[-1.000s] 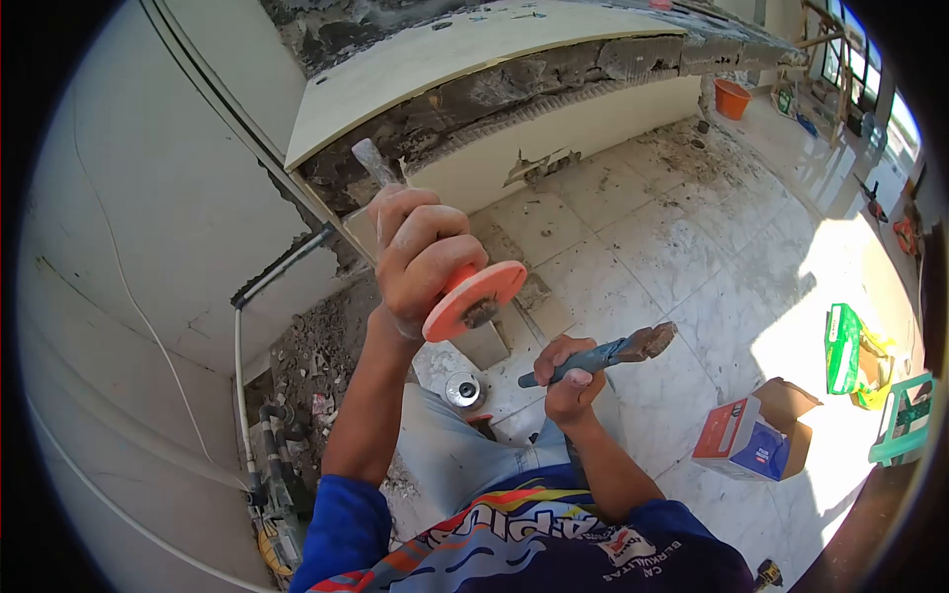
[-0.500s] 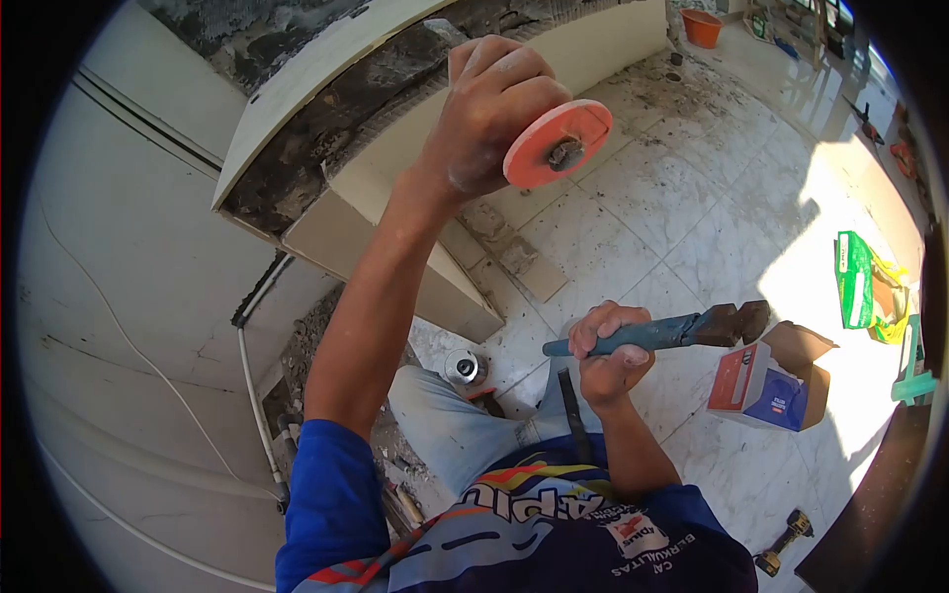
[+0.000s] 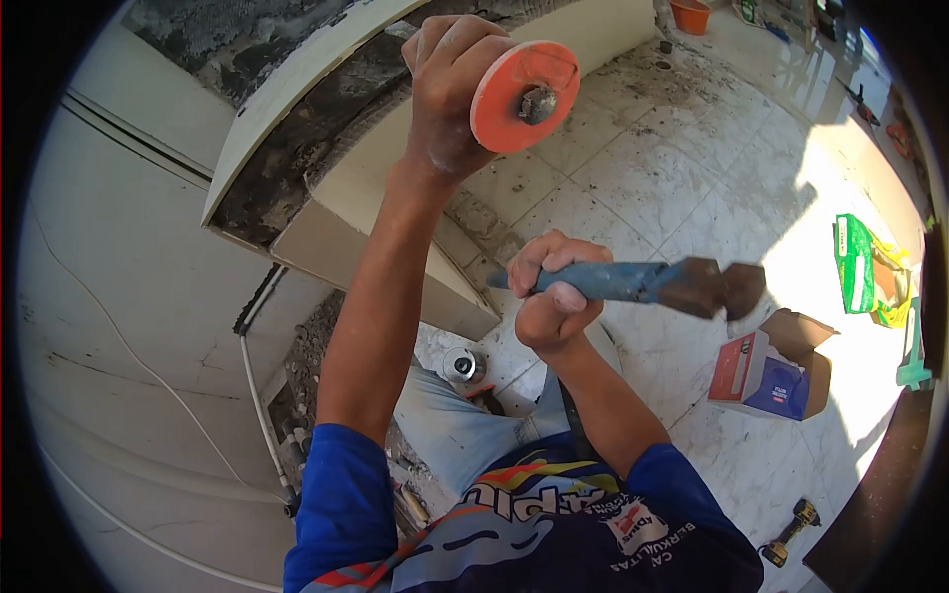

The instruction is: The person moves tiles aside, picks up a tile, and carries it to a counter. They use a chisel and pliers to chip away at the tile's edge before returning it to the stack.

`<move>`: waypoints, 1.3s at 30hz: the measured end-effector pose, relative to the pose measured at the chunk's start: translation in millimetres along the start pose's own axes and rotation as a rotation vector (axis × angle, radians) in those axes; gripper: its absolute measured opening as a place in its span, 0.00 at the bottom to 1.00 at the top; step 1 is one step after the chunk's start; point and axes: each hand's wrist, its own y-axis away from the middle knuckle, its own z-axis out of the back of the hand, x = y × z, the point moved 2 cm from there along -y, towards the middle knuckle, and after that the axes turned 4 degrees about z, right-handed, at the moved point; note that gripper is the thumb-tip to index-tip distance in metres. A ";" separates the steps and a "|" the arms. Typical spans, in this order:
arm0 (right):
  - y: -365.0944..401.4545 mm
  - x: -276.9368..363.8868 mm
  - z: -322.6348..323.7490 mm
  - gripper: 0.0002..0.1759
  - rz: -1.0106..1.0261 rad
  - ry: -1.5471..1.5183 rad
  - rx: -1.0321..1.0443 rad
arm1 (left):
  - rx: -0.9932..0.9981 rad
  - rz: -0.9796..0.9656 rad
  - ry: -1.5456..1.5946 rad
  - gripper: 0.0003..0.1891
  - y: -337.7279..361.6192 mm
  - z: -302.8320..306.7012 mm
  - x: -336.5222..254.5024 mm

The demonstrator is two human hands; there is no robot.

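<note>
My left hand point(image 3: 447, 94) is closed round a chisel point(image 3: 537, 105) with a round orange-red hand guard point(image 3: 497, 103). The chisel's struck end shows in the middle of the guard; its blade is hidden behind my hand. This hand is in front of the broken, dark edge of a cream-tiled counter point(image 3: 287, 183). Below and to the right, my right hand point(image 3: 556, 295) grips a hammer point(image 3: 623, 282) by its blue handle. Its rusty brown head points right and is slightly blurred, apart from the chisel.
Rubble lies along the wall beside a white pipe point(image 3: 250, 381). A round metal object point(image 3: 463, 366) is on the floor near my legs. To the right are an open cardboard box point(image 3: 756, 371), a green bag point(image 3: 858, 267) and a cordless drill point(image 3: 791, 532). An orange bucket point(image 3: 689, 17) stands far back.
My right hand has swung the hammer up and to the left, nearer the chisel. My left hand and the chisel appear slightly higher and further left.
</note>
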 end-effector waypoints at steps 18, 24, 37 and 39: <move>-13.3 -10.7 -15.9 0.26 0.156 -0.297 -0.346 | -0.056 0.032 -0.029 0.14 -3.0 -4.0 3.2; -25.7 -5.1 10.5 0.24 -0.267 0.174 0.083 | -0.027 0.066 0.033 0.12 -3.0 -2.8 3.8; -21.0 -22.0 1.7 0.22 -0.247 0.234 0.064 | -0.005 0.079 0.014 0.14 -5.6 3.8 -0.3; -19.9 -27.6 7.1 0.20 -0.260 0.349 0.125 | 0.007 0.091 0.008 0.14 -3.4 4.6 -1.8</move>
